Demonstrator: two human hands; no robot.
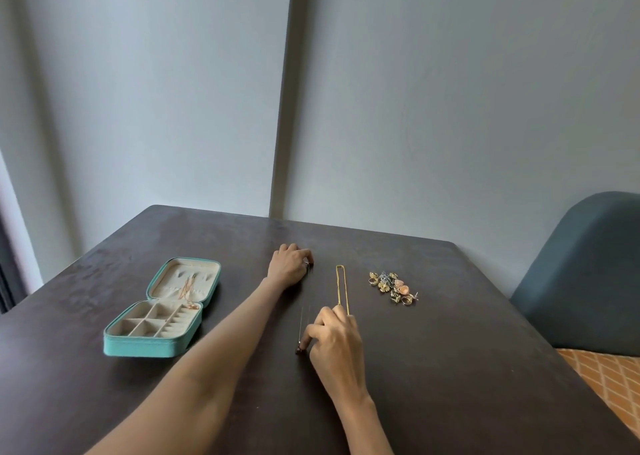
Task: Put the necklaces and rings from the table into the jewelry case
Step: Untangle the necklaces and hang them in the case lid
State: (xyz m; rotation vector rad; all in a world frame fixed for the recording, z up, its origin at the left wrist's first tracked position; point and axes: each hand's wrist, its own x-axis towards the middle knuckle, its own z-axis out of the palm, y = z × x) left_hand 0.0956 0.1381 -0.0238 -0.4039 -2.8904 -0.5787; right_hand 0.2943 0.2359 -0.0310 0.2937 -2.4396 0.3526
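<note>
1. Dark table point(450, 316), matte, with faint scuffs and rounded far corners.
2. On its left part, teal case point(162, 311), a rounded-square box lying open, lid tilted back toward the wall.
3. Inside the case, cream lining that looks soft; base split into square cells on the left and a ridged strip on the right. No item visible in these cells.
4. In the lid, rose-gold chain point(188, 290) hanging down, its lower end resting near the hinge.
5. Left hand point(289, 264) far out on the table, fingers curled, pinching the top end of a thin silver chain point(300, 326).
6. Silver chain very fine, stretched straight toward the person, hard to see against the dark top; small dark pendant point(298, 350) at its near end.
7. Right hand point(334, 342) nearer, fingers bent, thumb and forefinger pressed together on the near end of the silver chain, just above the pendant.
8. Gold chain point(341, 288) just right of the hands, laid as a long narrow loop, its near end hidden behind the right knuckles.
9. Further right, rings point(393, 286) in a small heap: gold, silver and copper tones, some with flower shapes.
10. Beyond the right edge, blue-grey padded chair point(588, 274) with a curved back; orange lattice cloth point(609, 378) under it.
11. Behind, pale plain wall point(450, 108).
</note>
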